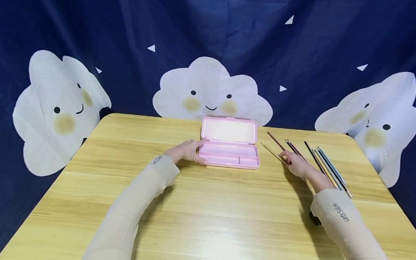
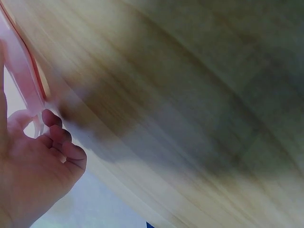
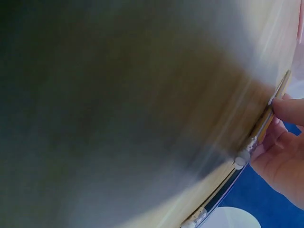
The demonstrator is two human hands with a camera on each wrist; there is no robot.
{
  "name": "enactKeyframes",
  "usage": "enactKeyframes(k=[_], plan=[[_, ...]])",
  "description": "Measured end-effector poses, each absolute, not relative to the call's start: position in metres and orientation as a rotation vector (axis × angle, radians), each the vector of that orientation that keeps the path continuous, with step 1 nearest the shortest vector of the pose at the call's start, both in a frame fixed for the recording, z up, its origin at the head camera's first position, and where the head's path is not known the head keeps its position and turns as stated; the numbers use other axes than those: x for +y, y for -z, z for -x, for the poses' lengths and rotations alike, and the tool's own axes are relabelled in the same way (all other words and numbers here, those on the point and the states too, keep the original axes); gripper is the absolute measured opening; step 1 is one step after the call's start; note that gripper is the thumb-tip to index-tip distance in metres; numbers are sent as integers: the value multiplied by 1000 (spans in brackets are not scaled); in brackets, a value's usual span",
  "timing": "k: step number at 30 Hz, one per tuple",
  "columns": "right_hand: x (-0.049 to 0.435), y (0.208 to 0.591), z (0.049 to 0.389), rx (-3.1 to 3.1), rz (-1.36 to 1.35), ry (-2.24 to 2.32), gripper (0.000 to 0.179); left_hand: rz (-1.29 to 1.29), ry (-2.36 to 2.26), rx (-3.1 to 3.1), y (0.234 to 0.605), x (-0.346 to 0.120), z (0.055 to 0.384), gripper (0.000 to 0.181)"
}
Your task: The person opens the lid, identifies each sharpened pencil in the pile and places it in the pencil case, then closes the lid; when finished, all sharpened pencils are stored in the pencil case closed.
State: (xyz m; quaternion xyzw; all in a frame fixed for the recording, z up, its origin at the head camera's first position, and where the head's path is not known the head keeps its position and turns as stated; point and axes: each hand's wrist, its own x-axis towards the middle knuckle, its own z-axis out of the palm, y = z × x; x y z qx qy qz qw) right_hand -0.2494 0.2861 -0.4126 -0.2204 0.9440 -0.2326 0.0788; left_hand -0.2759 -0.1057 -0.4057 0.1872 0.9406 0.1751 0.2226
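A pink pencil case [image 1: 227, 165] lies with its lid up toward the back of the table; its compartments hold nothing. My left hand [image 1: 191, 151] grips the left end, thumb at the front corner and a finger near the hinge. In the left wrist view, curled fingers [image 2: 61, 135] meet the case's edge [image 2: 29, 61]. Farther right, my right hand [image 1: 296, 164] pinches a yellow pencil [image 1: 272, 151] between thumb and fingers. Its eraser end [image 3: 241, 159] points back toward the wrist. Beyond that hand lies a reddish pencil [image 1: 276, 140], with dark pencils [image 1: 294, 147] partly hidden underneath.
Several more pencils [image 1: 329, 165], black, yellow and blue, lie in a loose group right of my right hand. The wooden table [image 1: 203, 209] ends at the back against a dark blue curtain [image 1: 214, 23] printed with clouds.
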Motion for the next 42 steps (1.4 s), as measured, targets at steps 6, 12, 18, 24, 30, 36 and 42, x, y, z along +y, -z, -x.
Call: enactKeyframes(k=[6,12,18,24,30,36,42], plan=[[285,412,249,2842,685,802,35,-520,-475,2602,406,-107,275,102],[281,410,247,2848,712,934,31,-539,-460,2611,406,-107,275,102],[273,410,249,2829,755,965,32,-527,-468,2602,406,-107,275,102],[261,411,256,2753,807,1022,32,-505,-469,2595,406,-106,276,103],[246,410,263,2717,788,1013,34,-526,-460,2597,405,-106,276,102],[229,409,270,2730,831,987,32,-521,-458,2604,406,-107,276,102],[212,409,275,2717,917,1036,29,-526,-471,2601,406,-106,276,102]])
